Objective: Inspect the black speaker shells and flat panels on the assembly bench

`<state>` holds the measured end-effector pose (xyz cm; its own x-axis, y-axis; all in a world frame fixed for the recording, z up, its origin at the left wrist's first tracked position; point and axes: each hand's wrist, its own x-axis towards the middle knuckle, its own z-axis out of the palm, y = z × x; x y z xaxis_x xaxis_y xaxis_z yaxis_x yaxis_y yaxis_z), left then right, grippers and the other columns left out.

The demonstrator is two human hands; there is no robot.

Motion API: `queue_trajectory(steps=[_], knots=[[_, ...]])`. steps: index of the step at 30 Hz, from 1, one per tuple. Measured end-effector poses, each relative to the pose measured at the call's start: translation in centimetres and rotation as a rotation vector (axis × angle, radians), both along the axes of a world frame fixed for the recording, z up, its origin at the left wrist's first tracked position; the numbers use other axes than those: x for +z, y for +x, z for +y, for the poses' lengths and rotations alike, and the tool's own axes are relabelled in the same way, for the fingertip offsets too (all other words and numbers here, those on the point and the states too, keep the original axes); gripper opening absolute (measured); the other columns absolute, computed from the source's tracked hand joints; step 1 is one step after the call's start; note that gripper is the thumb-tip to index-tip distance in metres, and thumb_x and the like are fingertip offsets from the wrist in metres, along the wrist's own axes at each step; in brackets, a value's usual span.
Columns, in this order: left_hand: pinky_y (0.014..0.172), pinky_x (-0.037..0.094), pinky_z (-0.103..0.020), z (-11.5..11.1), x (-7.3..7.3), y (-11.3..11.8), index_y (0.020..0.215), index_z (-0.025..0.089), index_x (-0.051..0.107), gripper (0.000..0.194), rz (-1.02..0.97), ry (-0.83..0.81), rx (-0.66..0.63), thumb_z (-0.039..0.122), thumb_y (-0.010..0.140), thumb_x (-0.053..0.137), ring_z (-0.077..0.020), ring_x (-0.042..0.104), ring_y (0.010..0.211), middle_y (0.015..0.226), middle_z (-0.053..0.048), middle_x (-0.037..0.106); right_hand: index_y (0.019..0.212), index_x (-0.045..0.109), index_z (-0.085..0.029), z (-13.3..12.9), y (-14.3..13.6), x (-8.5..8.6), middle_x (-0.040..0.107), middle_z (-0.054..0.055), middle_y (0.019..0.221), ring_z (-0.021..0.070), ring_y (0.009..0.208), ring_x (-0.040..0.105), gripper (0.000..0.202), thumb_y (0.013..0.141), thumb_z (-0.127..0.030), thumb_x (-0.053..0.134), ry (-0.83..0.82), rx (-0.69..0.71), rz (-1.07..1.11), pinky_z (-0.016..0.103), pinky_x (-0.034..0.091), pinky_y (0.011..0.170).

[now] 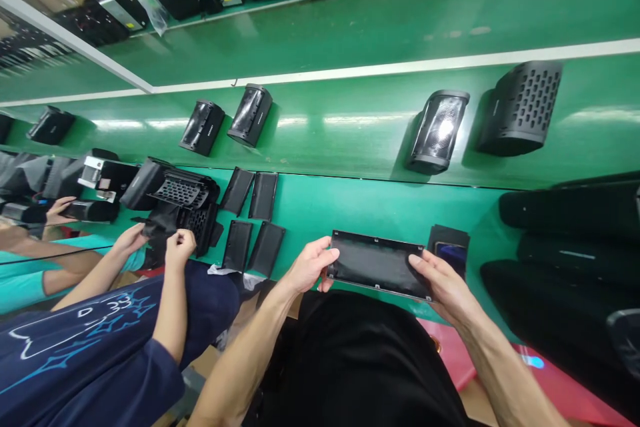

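One black panel [377, 265], pinched at both ends

Over the tabletop's [310, 210] near edge, the left hand [311, 265] and right hand [449, 285] each clasp a short end, thumbs on the upper face. Even pressure near the rims, I'd judge, would spare its flat middle. Four similar panels [268, 249] lie leftward.

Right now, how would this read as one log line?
left hand: panel, left end; right hand: panel, right end; bench: four more panels

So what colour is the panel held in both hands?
The panel is black, seen best in the head view.
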<state>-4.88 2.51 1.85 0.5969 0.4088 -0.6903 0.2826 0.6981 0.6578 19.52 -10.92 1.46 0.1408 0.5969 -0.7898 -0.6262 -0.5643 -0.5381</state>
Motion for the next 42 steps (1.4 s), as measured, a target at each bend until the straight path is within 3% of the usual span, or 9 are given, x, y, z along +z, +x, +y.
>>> queue_trajectory(steps=[3, 5, 14, 18, 21, 25, 29, 35, 42], knots=[[0.03, 0.036, -0.017, 0.0, 0.0, -0.3, 0.099, 0.018, 0.057, 0.043, 0.016, 0.033, -0.027, 0.059, 0.091, 0.069, -0.0073, 0.052, 0.033, 0.067, 0.005, 0.063, 0.088, 0.067, -0.023, 0.0, -0.1, -0.2, 0.082, 0.009, 0.093, 0.0317, 0.088, 0.078, 0.056, 0.061, -0.065, 0.093, 0.013, 0.02, 0.018, 0.038, 0.06, 0.072], [0.03, 0.036, -0.016, 0.1, -0.1, -0.5, 0.097, 0.018, 0.057, 0.043, 0.035, 0.056, -0.036, 0.06, 0.094, 0.067, -0.0073, 0.053, 0.034, 0.066, 0.005, 0.061, 0.091, 0.068, -0.023, 0.1, -0.1, -0.3, 0.083, 0.009, 0.097, 0.0318, 0.092, 0.079, 0.055, 0.063, -0.063, 0.094, 0.03, 0.014, 0.034, 0.038, 0.061, 0.076], [0.031, 0.039, -0.016, 0.5, -0.6, -1.1, 0.097, 0.021, 0.047, 0.05, 0.019, 0.059, -0.047, 0.06, 0.087, 0.077, -0.0065, 0.049, 0.033, 0.059, 0.013, 0.048, 0.091, 0.072, -0.023, -0.2, -0.1, -1.4, 0.081, 0.003, 0.078, 0.0231, 0.07, 0.077, 0.05, 0.068, -0.061, 0.094, 0.041, -0.024, -0.012, 0.029, 0.059, 0.063], [0.033, 0.036, -0.014, 0.5, -0.9, -1.1, 0.102, 0.02, 0.049, 0.051, 0.001, 0.061, -0.08, 0.063, 0.089, 0.073, -0.0058, 0.049, 0.035, 0.061, 0.011, 0.052, 0.089, 0.07, -0.022, -0.1, -0.1, -1.5, 0.079, 0.003, 0.08, 0.0226, 0.071, 0.075, 0.051, 0.068, -0.064, 0.093, 0.058, -0.005, -0.055, 0.03, 0.057, 0.064], [0.034, 0.034, -0.014, 0.5, -1.0, -1.0, 0.104, 0.019, 0.051, 0.052, -0.025, 0.062, -0.094, 0.064, 0.091, 0.071, -0.005, 0.049, 0.036, 0.063, 0.009, 0.055, 0.102, 0.071, -0.024, 0.0, 0.0, -2.0, 0.077, 0.002, 0.085, 0.0211, 0.074, 0.071, 0.053, 0.075, -0.066, 0.087, 0.088, 0.004, -0.176, 0.031, 0.056, 0.068], [0.034, 0.034, -0.015, 0.5, -0.9, -0.7, 0.107, 0.018, 0.053, 0.052, -0.037, 0.069, -0.101, 0.064, 0.092, 0.07, -0.0045, 0.049, 0.037, 0.066, 0.008, 0.055, 0.119, 0.07, -0.025, 0.5, 0.1, -3.0, 0.077, 0.005, 0.098, 0.0208, 0.079, 0.065, 0.062, 0.075, -0.065, 0.086, 0.115, 0.067, -0.549, 0.034, 0.052, 0.073], [0.034, 0.034, -0.016, 0.4, -1.0, -0.5, 0.107, 0.018, 0.053, 0.051, -0.027, 0.069, -0.121, 0.065, 0.092, 0.069, -0.0048, 0.05, 0.038, 0.068, 0.008, 0.055, 0.111, 0.073, -0.023, 1.3, 0.1, -3.3, 0.078, 0.01, 0.108, 0.0266, 0.093, 0.068, 0.055, 0.075, -0.063, 0.084, 0.147, 0.131, -0.713, 0.04, 0.05, 0.083], [0.036, 0.036, -0.017, 0.0, -1.2, -0.5, 0.097, 0.021, 0.046, 0.052, 0.035, 0.074, -0.124, 0.067, 0.09, 0.07, -0.0049, 0.05, 0.039, 0.069, 0.01, 0.052, 0.082, 0.075, -0.022, 1.9, -0.1, -2.5, 0.075, 0.004, 0.079, 0.0253, 0.075, 0.065, 0.04, 0.076, -0.062, 0.079, 0.079, 0.208, -0.748, 0.038, 0.049, 0.072], [0.039, 0.037, -0.018, 0.1, -1.2, -0.8, 0.097, 0.021, 0.044, 0.054, 0.044, 0.085, -0.143, 0.068, 0.089, 0.07, -0.0053, 0.049, 0.042, 0.067, 0.009, 0.053, 0.078, 0.074, -0.023, 1.9, -0.5, -1.5, 0.074, 0.003, 0.077, 0.0245, 0.073, 0.066, 0.032, 0.081, -0.055, 0.078, 0.184, 0.172, -0.857, 0.038, 0.051, 0.073]])
